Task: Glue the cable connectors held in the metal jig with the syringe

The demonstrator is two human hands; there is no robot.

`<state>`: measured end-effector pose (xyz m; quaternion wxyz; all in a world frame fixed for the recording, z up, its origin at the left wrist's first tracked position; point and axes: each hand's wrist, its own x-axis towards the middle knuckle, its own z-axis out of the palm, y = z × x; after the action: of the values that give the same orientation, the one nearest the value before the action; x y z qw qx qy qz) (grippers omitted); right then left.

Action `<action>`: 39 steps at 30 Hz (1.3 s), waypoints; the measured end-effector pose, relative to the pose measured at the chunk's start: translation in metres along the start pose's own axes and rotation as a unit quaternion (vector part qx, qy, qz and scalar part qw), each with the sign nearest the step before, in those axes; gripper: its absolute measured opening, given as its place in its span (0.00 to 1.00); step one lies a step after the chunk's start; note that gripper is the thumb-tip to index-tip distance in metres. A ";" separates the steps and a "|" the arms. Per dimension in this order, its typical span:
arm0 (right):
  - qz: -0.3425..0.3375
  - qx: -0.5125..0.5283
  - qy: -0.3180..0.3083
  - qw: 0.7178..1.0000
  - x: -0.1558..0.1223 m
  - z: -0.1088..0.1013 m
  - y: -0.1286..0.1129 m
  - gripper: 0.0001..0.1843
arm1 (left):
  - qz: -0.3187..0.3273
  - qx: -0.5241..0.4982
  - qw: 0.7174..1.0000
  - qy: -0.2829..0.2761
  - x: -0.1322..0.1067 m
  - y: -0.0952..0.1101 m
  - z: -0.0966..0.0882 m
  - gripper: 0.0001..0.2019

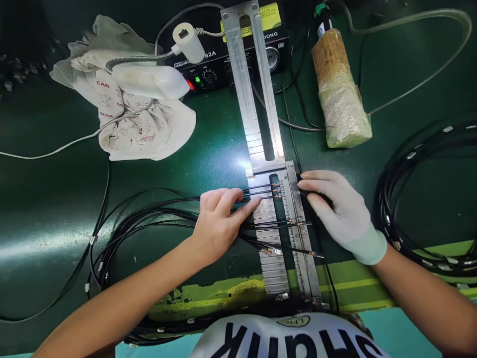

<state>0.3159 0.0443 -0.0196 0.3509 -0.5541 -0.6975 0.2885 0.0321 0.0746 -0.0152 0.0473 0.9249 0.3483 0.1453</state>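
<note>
A bare left hand [219, 223] lies palm-down on a bundle of thin black wires with copper-coloured tips [171, 201]. Its grip is spread, not closed: the outstretched fingers [248, 204] press the wires flat against a ribbed silver metal jig [270, 271]. The wire tips reach just past the fingertips, over the jig's dark central slot, while the rest of the bundle trails away behind the wrist in loops across the green tabletop [55, 199]. More wires cross the jig just nearer the person than this grip.

The right hand [337, 209], in a white glove, rests on the jig's far rail. Its grip is also apart, fingers extended and clamped on nothing, the tips just beside the wire ends but not touching them.

Beyond both grips a long slotted metal rail [257, 99] runs to a black control box with a green light [223, 69]. A printed white cloth [141, 124] lies beyond the left grip; a coil of black cable [428, 199] sits outside the right.
</note>
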 end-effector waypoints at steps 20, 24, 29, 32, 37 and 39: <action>-0.018 -0.024 -0.024 0.999 -0.005 0.002 -0.001 0.13 | -0.171 -0.374 0.900 -0.144 -0.008 0.028 -0.016 0.03; -0.010 -0.015 -0.022 1.000 -0.004 0.002 -0.002 0.13 | -0.195 -0.312 0.927 -0.074 -0.006 0.015 -0.022 0.04; -0.005 -0.021 -0.022 1.000 -0.002 0.003 -0.001 0.12 | -0.125 -0.248 0.959 -0.052 -0.007 0.001 -0.022 0.08; -0.004 -0.020 -0.022 1.000 -0.002 0.003 0.000 0.12 | -0.074 -0.228 0.970 -0.050 -0.008 -0.004 -0.017 0.10; -0.003 -0.017 -0.025 1.000 -0.002 0.003 -0.001 0.12 | -0.040 -0.176 0.982 -0.050 -0.008 -0.007 -0.012 0.13; 0.000 -0.016 -0.026 1.000 -0.001 0.003 -0.001 0.12 | -0.031 -0.172 0.983 -0.054 -0.007 -0.007 -0.011 0.13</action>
<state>0.3133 0.0426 -0.0203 0.3236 -0.5519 -0.7110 0.2918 0.0198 0.0752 -0.0079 0.2288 0.8982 0.3436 0.1513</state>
